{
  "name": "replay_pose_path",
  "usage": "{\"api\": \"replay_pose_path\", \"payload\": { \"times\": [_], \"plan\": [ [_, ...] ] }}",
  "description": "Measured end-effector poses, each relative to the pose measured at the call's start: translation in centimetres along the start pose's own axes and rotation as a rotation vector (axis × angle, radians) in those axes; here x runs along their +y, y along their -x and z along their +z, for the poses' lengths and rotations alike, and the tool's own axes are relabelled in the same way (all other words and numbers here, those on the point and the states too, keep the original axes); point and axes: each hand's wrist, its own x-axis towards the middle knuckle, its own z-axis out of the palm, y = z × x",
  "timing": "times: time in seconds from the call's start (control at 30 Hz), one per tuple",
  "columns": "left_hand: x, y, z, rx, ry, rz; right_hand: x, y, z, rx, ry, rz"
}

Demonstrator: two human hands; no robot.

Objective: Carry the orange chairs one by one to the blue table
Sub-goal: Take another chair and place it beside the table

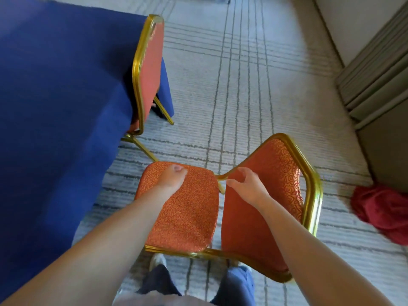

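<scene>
The blue table fills the left side, draped in blue cloth to the floor. A parked chair stands at its right edge, gold-framed backrest upright, seat hidden under the cloth. Its backrest's long axis runs away from the camera.

At centre, just right of the table's near corner, is the held chair. Its seat lies to the left and its backrest leans away to the right, so it faces left, toward the table. Its legs are hidden, so whether it touches the carpet cannot be told.

The left hand grips the far edge of the seat, fingers curled over it. The right hand grips the far edge of the backrest near the seat joint, fingers bent round it.

At right, a red cloth lies on the carpet below a grey cabinet.
</scene>
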Motion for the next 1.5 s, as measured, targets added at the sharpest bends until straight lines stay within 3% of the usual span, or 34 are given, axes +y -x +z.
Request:
{"api": "replay_pose_path", "payload": {
  "times": [0.43, 0.53, 0.93, 1.17, 1.5],
  "plan": [
    [2.4, 9.1, 10.8, 0.367, 0.245, -0.126, 2.1, -5.1, -7.3, -0.390, 0.399, -0.376],
    [2.5, 10.3, 12.4, 0.405, 0.321, -0.152, 2.2, -4.9, -8.0, -0.441, 0.446, -0.422],
    [0.1, 15.0, 17.1, 0.541, 0.263, -0.187, 2.3, -4.2, -9.1, -0.558, 0.711, -0.614],
    [-1.0, 13.0, 19.7, 0.625, 0.386, -0.371, 0.1, -9.6, -6.3, -0.705, 0.904, -0.662],
    [0.7, 11.3, 25.9, 0.713, 0.563, -0.838, -0.2, -20.0, -3.2, -0.985, 1.284, -0.727]
  ]
}}
